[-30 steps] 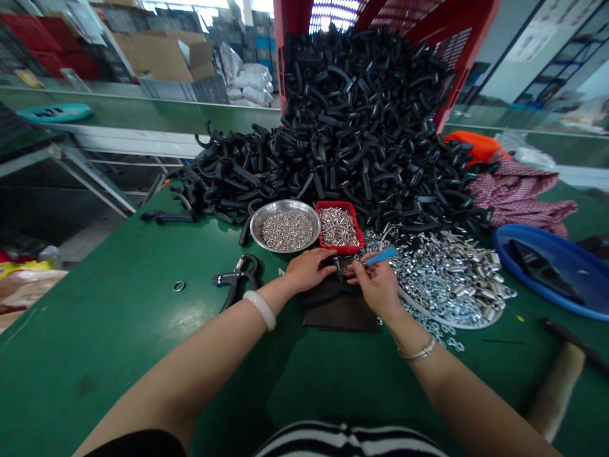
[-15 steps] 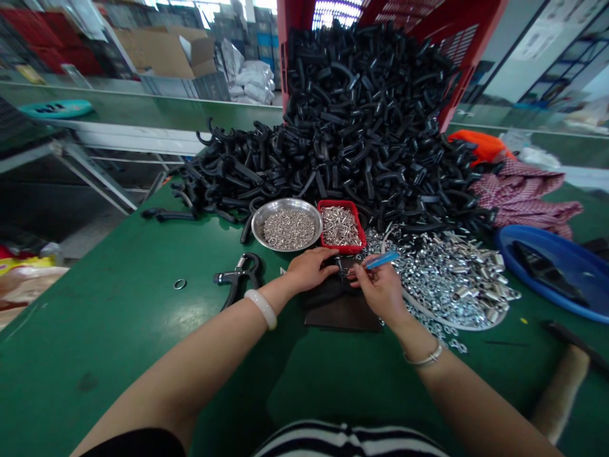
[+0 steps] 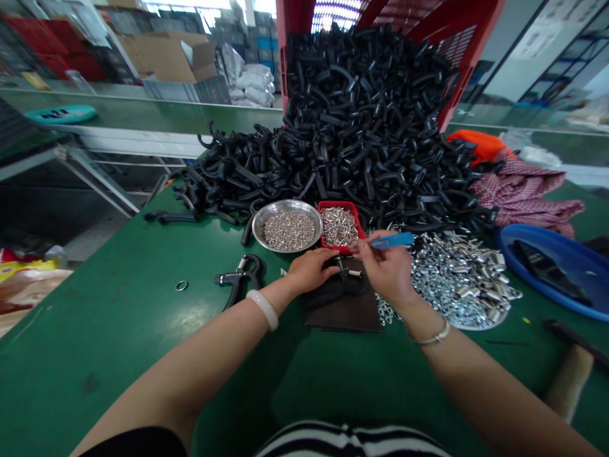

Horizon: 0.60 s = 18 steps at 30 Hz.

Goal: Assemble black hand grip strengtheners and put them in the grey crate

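Observation:
My left hand (image 3: 311, 270) is closed on a black hand grip (image 3: 340, 285) with a small spring, which lies on a dark block (image 3: 345, 312). A blue-handled tool (image 3: 392, 240) is held in my right hand (image 3: 387, 270), whose fingertips are at the front right edge of the red tray (image 3: 339, 250) of small metal pins. Left of that tray stands a metal bowl (image 3: 258, 238) of small metal parts. Another black hand grip (image 3: 238, 278) with a spring lies left of my left forearm, and a metal ring (image 3: 181, 285) lies farther left.
Black handles (image 3: 333, 146) are heaped across the back, spilling from a red crate (image 3: 464, 82). To the right are a pile of shiny metal parts (image 3: 457, 279), a blue tray (image 3: 590, 301), a checked cloth (image 3: 533, 193) and a hammer (image 3: 571, 374).
My right hand has moved up and slightly right, away from the hand grip to the red tray, with the blue-handled tool. The grip's spring is now uncovered. My left hand has hardly moved.

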Available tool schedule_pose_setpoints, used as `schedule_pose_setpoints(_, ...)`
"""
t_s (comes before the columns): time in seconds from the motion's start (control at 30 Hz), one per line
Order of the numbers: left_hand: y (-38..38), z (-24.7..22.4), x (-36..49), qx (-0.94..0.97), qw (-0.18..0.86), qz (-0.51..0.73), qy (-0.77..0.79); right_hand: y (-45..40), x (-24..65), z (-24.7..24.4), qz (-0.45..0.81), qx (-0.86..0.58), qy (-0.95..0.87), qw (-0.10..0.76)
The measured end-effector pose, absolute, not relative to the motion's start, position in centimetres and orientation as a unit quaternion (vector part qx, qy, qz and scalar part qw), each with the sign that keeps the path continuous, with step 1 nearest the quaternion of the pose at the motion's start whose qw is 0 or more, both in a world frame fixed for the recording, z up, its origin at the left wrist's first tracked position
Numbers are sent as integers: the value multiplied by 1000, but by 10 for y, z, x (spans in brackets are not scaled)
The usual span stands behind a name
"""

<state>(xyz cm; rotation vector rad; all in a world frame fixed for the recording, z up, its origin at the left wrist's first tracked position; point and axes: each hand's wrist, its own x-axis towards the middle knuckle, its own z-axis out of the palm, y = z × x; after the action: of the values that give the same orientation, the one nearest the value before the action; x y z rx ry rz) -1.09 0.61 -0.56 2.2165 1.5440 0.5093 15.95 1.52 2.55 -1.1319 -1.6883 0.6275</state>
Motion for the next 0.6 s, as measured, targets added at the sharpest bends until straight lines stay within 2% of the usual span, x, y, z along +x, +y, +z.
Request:
schedule_pose_setpoints(0.07, 1, -4, -9, 790, 181, 184, 556, 45, 159, 30, 206, -501, -697, 470)
schedule_pose_setpoints(0.1, -2, -2, -8, 789, 165, 189, 560, 60, 159, 31, 170, -531, -711, 428)
schedule_pose_setpoints(0.2, -10, 7, -14, 787, 104, 221, 567, 95, 159, 29, 74, -602, -765, 217)
schedule_pose_setpoints(0.27, -5, 16, -27, 766, 64, 228, 598, 105, 157, 30, 56, -611, -779, 128)
schedule_pose_setpoints(0.37, 16, 32, -56, 684, 36, 132, 716, 106, 145, 40, 40, -624, -776, 82)
schedule_pose_setpoints(0.47, 41, 39, -80, 652, 80, -4, 754, 99, 114, 52, 12, -577, -814, 66)
schedule_pose_setpoints(0.6, 52, 36, -85, 667, 91, -16, 739, 93, 61, 50, 46, -481, -873, 64)
